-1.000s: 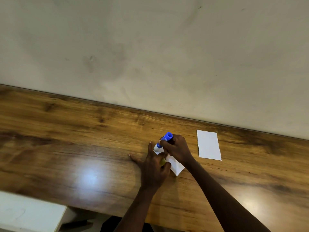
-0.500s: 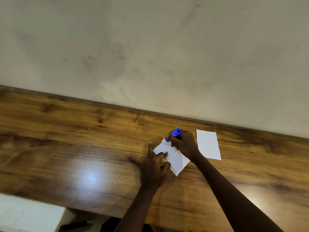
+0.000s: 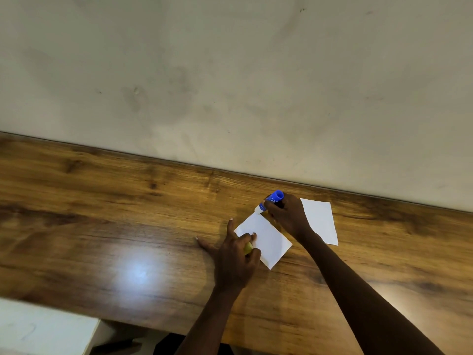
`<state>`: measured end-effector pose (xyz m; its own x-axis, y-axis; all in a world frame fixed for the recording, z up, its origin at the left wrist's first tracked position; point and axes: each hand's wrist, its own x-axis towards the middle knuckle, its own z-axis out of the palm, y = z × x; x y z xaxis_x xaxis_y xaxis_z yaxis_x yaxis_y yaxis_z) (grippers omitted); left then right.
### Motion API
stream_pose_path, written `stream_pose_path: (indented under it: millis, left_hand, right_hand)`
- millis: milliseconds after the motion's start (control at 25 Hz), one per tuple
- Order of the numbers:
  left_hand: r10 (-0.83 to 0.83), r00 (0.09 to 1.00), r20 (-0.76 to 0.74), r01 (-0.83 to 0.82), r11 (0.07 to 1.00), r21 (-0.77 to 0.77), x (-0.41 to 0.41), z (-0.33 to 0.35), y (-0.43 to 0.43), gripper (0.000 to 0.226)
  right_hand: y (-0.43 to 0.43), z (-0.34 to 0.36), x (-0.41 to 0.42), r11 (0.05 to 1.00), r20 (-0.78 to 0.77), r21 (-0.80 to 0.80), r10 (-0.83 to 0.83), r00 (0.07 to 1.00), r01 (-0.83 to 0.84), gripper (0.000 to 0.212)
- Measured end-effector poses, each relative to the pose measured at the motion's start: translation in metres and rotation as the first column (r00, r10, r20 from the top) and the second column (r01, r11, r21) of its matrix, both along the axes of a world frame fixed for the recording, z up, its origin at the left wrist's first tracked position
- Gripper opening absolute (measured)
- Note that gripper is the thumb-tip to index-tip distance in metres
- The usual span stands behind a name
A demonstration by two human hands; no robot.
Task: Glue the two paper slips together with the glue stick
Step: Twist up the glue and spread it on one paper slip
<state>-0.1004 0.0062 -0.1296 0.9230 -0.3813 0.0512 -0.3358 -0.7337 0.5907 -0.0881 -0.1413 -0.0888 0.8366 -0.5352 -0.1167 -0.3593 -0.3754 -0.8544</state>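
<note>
A white paper slip (image 3: pixel 268 239) lies tilted on the wooden table (image 3: pixel 102 226). My left hand (image 3: pixel 235 257) presses its near-left corner with its fingertips and has a small yellow-green thing (image 3: pixel 247 248), perhaps the cap, tucked in its curled fingers. My right hand (image 3: pixel 288 216) grips a blue glue stick (image 3: pixel 271 198), whose white tip touches the slip's far corner. A second white slip (image 3: pixel 321 221) lies flat just right of my right hand, partly hidden by it.
A pale wall (image 3: pixel 230 85) rises right behind the table's back edge. A white surface (image 3: pixel 38 329) sits below the table's front edge at the lower left. A bright light reflection (image 3: pixel 139 274) glares on the wood left of my hands.
My right hand has slid the glue stick from the slip's left part to its far corner, uncovering most of the slip. My left hand has stayed in place.
</note>
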Motion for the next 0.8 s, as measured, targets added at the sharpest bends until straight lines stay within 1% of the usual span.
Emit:
stream_pose_path:
  millis: [120, 240, 320, 360, 400, 440, 520, 600, 680, 720, 800]
  left_hand:
    - [-0.004, 1.0, 0.0, 0.004, 1.0, -0.01, 0.0, 0.0, 0.0, 0.05]
    - [-0.01, 1.0, 0.001, 0.01, 1.0, 0.002, 0.0, 0.0, 0.0, 0.051]
    - [-0.007, 1.0, 0.004, 0.007, 1.0, -0.009, 0.0, -0.001, 0.0, 0.05]
    - [-0.004, 1.0, 0.007, 0.004, 1.0, -0.013, 0.001, -0.001, 0.0, 0.05]
    - [0.0, 1.0, 0.006, 0.0, 1.0, -0.017, 0.001, -0.001, 0.0, 0.049]
    - [0.003, 1.0, 0.005, -0.003, 1.0, -0.023, 0.0, -0.002, 0.0, 0.048]
    - [0.007, 1.0, 0.013, -0.006, 0.999, -0.046, 0.0, -0.003, -0.001, 0.046]
    - [0.006, 1.0, 0.019, -0.004, 0.996, -0.084, -0.001, -0.003, -0.001, 0.043]
    - [-0.013, 1.0, 0.021, 0.016, 0.992, -0.121, -0.001, -0.003, 0.0, 0.043]
    - [-0.027, 0.999, 0.021, 0.03, 0.988, -0.149, -0.001, -0.003, 0.001, 0.043]
    - [-0.055, 0.998, 0.029, 0.06, 0.977, -0.207, -0.001, -0.002, 0.002, 0.043]
  right_hand:
    - [-0.001, 0.002, 0.001, 1.0, 0.0, -0.015, 0.013, 1.0, -0.013, 0.017]
    - [-0.001, 0.004, -0.002, 1.0, -0.003, 0.009, 0.024, 1.0, -0.024, 0.017]
    - [0.001, 0.005, -0.007, 0.995, 0.071, 0.092, -0.039, 0.997, 0.032, 0.02]
    - [0.003, 0.007, -0.011, 0.984, 0.137, 0.157, -0.106, 0.985, 0.085, 0.024]
    - [0.007, 0.007, -0.017, 0.973, 0.197, 0.185, -0.173, 0.965, 0.137, 0.028]
    - [0.011, 0.006, -0.024, 0.971, 0.238, 0.157, -0.216, 0.947, 0.183, 0.031]
    - [0.027, -0.004, -0.043, 0.975, 0.236, -0.008, -0.214, 0.948, 0.222, 0.034]
    - [0.046, -0.016, -0.062, 0.97, 0.12, -0.148, -0.176, 0.977, 0.193, 0.04]
    - [0.058, -0.027, -0.07, 0.964, -0.015, -0.243, -0.118, 0.993, 0.11, 0.046]
    - [0.06, -0.03, -0.071, 0.962, -0.059, -0.264, -0.086, 0.995, 0.067, 0.05]
    - [0.054, -0.026, -0.067, 0.965, -0.085, -0.261, -0.035, 0.996, 0.011, 0.055]
